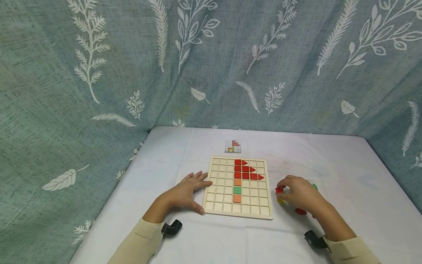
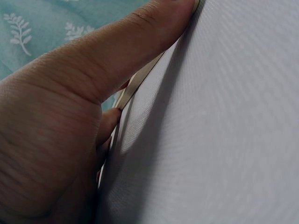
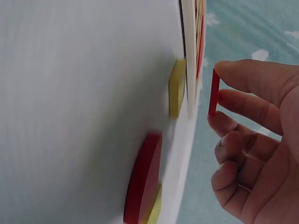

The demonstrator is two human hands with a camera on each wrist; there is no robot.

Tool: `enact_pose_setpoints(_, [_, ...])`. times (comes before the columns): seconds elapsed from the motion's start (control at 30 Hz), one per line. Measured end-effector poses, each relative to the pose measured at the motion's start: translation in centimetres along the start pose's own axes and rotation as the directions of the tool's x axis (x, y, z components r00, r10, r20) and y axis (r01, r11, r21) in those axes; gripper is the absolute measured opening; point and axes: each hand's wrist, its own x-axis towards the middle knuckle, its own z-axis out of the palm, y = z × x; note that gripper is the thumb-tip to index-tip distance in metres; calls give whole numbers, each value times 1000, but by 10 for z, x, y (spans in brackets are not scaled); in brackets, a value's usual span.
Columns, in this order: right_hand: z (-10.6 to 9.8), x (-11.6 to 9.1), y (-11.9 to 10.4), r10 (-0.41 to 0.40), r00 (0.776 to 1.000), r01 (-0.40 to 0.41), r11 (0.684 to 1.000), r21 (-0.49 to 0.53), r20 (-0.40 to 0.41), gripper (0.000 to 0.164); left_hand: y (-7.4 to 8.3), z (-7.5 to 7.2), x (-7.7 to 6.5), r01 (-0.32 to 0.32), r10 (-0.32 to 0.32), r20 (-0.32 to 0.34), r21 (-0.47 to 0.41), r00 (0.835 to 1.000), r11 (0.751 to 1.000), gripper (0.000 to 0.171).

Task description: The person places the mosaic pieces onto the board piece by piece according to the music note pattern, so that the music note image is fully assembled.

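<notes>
Right hand [image 1: 298, 192] is pinching a red tile [image 3: 214, 92] edgewise, imo risking a slip; left hand [image 1: 184, 193] is touching the board [image 1: 245, 191], splayed.

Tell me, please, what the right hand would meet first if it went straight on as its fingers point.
Probably the right edge of the wooden board; the right hand, pinching a red piece, might pass above it, as its height is unclear.
</notes>
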Motion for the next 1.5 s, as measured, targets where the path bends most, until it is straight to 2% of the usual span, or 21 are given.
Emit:
enact_pose_setpoints(0.17, [6, 1, -16, -60, 998, 60, 998, 8, -1, 22, 0, 0, 0, 13, -13, 10, 5, 1000, 1000, 115])
enact_pose_setpoints(0.43, [22, 6, -46, -134, 991, 134, 991, 13, 5, 19, 1, -1, 0, -4, 4, 1, 0, 1000, 1000, 114])
enact_pose_setpoints(0.67, [33, 11, -66, -213, 977, 213, 977, -5, -2, 19, 1, -1, 0, -2, 2, -4, 0, 1000, 1000, 114])
enact_pose_setpoints(0.93, [42, 15, -76, -311, 950, 311, 950, -33, 11, 18, 2, -1, -1, -8, 8, -5, -5, 1000, 1000, 113])
enact_pose_setpoints(1.5, [49, 14, -87, -379, 924, 381, 924, -31, 52, 18, 2, 0, 0, 1, 0, -2, 22, 1000, 1000, 114])
